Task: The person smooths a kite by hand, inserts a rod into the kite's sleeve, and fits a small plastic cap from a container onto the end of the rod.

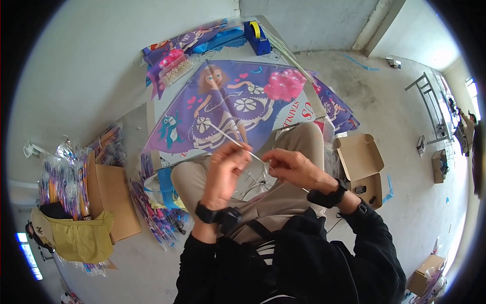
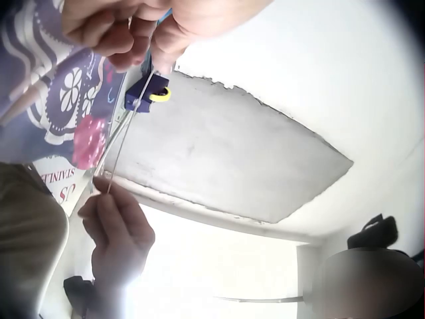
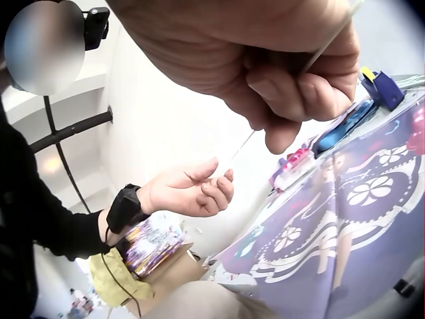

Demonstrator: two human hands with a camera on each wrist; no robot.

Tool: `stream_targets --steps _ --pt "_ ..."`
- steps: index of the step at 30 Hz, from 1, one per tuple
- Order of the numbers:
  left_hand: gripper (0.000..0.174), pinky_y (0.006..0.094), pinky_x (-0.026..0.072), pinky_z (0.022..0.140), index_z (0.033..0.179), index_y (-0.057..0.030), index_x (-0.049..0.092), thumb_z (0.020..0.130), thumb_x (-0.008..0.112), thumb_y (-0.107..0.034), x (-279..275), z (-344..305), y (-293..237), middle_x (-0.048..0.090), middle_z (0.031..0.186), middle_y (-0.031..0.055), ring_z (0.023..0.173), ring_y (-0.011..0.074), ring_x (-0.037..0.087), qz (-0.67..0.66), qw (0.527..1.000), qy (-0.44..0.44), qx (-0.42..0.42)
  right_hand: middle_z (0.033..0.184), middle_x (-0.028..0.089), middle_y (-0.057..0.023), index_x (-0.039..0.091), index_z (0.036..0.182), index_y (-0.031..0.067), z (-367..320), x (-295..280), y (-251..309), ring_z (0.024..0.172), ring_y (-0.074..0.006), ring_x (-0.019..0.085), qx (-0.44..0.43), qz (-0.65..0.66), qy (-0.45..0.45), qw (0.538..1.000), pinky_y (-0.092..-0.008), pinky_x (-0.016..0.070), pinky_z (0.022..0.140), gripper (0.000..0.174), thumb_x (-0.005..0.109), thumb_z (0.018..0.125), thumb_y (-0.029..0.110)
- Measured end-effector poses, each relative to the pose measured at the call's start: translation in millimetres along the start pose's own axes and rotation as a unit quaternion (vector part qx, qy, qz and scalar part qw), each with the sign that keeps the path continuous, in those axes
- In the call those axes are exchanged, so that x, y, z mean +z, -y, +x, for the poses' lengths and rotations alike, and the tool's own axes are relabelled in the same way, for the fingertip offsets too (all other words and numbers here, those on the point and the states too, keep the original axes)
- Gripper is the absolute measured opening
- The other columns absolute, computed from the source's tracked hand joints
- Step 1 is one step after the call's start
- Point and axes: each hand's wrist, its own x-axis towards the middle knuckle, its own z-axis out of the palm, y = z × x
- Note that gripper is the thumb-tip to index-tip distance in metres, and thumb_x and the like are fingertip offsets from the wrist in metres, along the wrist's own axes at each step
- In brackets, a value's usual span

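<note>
Thin rod [image 1: 227,135] in both hands [image 1: 226,169] [image 1: 294,169], open carton [image 1: 360,158] holding black objects [image 1: 360,189]

Bright light; head view fisheye-warped, dark-cornered; wrist views partly overexposed.

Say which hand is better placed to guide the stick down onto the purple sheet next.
Left, I'd say: the left hand holds the stick nearer the end reaching over the purple sheet. The right hand holds it farther back.
</note>
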Motion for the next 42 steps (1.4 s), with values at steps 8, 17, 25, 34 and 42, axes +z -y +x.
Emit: stream_targets --steps 8,17,25,34,42 --pt "0.012 0.0233 0.0371 0.061 0.104 -0.0046 0.063 0.095 0.064 -0.012 -27.4 2.0 0.7 0.062 0.089 0.0033 0.065 0.0082 0.045 -0.179 0.983 0.002 0.041 0.071 0.061 -0.0127 0.067 0.113 0.0015 4.8 22.3 27.1 0.061 -0.0200 0.060 -0.139 -0.143 -0.213 0.957 -0.0312 0.0470 0.058 0.025 0.060 0.090 -0.001" --pt "0.011 0.0238 0.0335 0.064 0.095 -0.0076 0.065 0.094 0.066 -0.019 -42.8 0.5 -14.7 0.054 0.083 0.0005 0.067 0.0082 0.042 -0.317 0.944 0.049 0.074 0.074 0.063 -0.0155 0.069 0.112 0.0011 8.2 40.0 39.6 0.063 -0.0265 0.063 -0.160 -0.182 -0.192 0.951 -0.0319 0.0484 0.058 0.031 0.059 0.084 -0.008" --pt "0.011 0.0248 0.0337 0.064 0.094 -0.0071 0.067 0.093 0.068 -0.018 -49.1 -0.2 -14.7 0.055 0.084 0.0005 0.067 0.0085 0.043 -0.279 0.955 0.057 0.088 0.074 0.063 -0.0151 0.068 0.111 0.0011 16.4 44.9 44.7 0.061 -0.0283 0.063 -0.179 -0.196 -0.198 0.944 -0.0332 0.0483 0.056 0.033 0.058 0.081 -0.010" --pt "0.016 0.0242 0.0326 0.064 0.094 -0.0060 0.067 0.090 0.071 -0.020 -49.0 -6.2 -21.7 0.049 0.080 -0.0007 0.068 0.0091 0.041 -0.183 0.976 0.023 0.113 0.074 0.064 -0.0137 0.068 0.110 0.0018 15.7 43.8 41.4 0.063 -0.0298 0.063 -0.172 -0.246 -0.185 0.936 -0.0347 0.0486 0.056 0.036 0.057 0.078 -0.011" --pt "0.017 0.0243 0.0322 0.063 0.094 -0.0055 0.067 0.090 0.071 -0.022 -46.3 -6.0 -14.5 0.048 0.079 -0.0010 0.067 0.0088 0.040 -0.192 0.974 0.031 0.115 0.079 0.066 -0.0177 0.068 0.107 -0.0002 19.0 53.1 35.0 0.066 -0.0289 0.066 -0.172 -0.164 -0.202 0.950 -0.0330 0.0495 0.058 0.022 0.060 0.087 -0.005"
